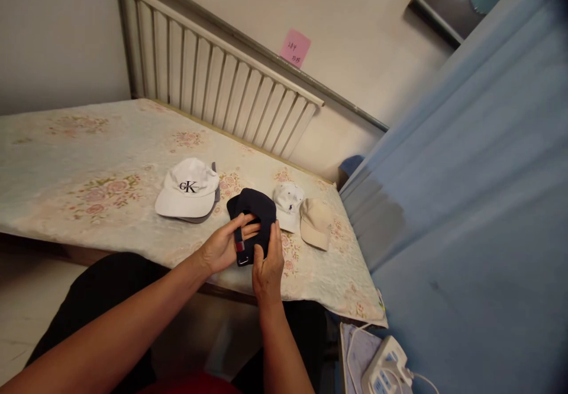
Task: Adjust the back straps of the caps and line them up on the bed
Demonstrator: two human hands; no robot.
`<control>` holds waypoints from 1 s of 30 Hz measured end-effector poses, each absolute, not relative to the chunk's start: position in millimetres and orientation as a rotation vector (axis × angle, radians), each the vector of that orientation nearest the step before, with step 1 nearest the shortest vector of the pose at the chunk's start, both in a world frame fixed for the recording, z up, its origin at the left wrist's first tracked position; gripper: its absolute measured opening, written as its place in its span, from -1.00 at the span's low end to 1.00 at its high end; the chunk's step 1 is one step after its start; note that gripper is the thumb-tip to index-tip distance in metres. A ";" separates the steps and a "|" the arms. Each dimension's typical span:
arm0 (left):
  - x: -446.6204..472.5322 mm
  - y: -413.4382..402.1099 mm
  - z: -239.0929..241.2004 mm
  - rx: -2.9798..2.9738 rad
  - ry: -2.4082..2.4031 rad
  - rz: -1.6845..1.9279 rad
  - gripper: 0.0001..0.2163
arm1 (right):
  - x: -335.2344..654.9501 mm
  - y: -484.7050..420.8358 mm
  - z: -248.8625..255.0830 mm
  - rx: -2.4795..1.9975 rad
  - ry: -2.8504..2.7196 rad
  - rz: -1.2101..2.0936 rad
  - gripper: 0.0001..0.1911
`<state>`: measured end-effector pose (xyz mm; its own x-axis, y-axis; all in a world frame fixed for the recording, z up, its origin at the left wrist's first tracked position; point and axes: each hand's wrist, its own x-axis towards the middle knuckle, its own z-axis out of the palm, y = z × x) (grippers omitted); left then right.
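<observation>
A dark navy baseball cap [256, 200] is held between my two hands above the near edge of the table, its back opening and strap facing me. My left hand [223, 245] grips the strap side, with fingers reaching through the opening. Along the cap's right side, my right hand [269, 267] holds on with the thumb in front. A small red tab shows on the strap. Left of it, a white cap with black letters [189, 190] lies over a grey one. To the right rest a white cap with a small dark emblem [288, 204] and a beige cap [316, 222].
The caps lie on a table with a floral cloth [106, 196]. Behind it stand a radiator [213, 74] and a wall with a pink note [295, 47]. A blue curtain [465, 204] hangs at the right. A power strip [386, 367] with cords sits at lower right.
</observation>
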<state>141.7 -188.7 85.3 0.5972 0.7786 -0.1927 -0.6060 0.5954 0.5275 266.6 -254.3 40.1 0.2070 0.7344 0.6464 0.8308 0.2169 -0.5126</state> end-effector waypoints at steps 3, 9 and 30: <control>139.8 -179.2 89.1 0.384 0.339 0.814 -0.76 | 264.9 -256.4 38.2 -1.514 -1.559 -0.155 -0.42; 138.4 -161.1 91.8 0.368 0.234 0.663 -0.65 | 263.6 -260.6 32.2 -1.491 -1.593 -0.169 -0.40; 143.7 -188.4 87.5 0.336 0.400 0.658 -0.87 | 276.9 -271.0 18.5 -1.547 -1.521 -0.126 -0.37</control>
